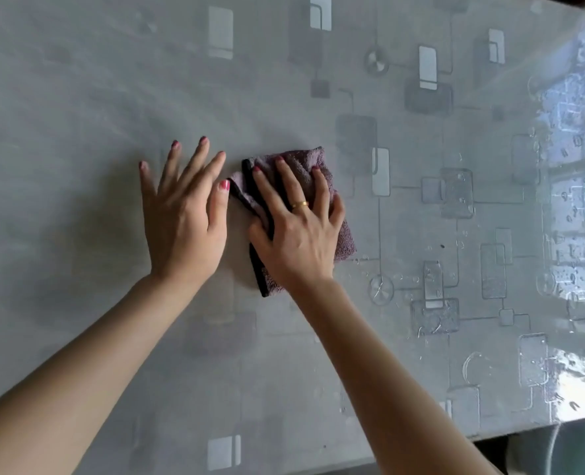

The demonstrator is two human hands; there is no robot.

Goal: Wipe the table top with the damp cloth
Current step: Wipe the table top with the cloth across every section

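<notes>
A folded mauve cloth (pixel 344 240) with a dark edge lies near the middle of the grey patterned table top (pixel 95 114). My right hand (pixel 298 231) presses flat on the cloth, fingers spread over it, a gold ring on one finger. My left hand (pixel 184 214) rests flat on the bare table just left of the cloth, fingers apart, its thumb tip touching the cloth's left edge. Both forearms reach in from the bottom of the view.
The right part of the table (pixel 575 214) is glossy with water droplets and reflects a window. The table's right edge (pixel 538 428) runs along the lower right, with darker floor beyond it. The far edge shows at the top right.
</notes>
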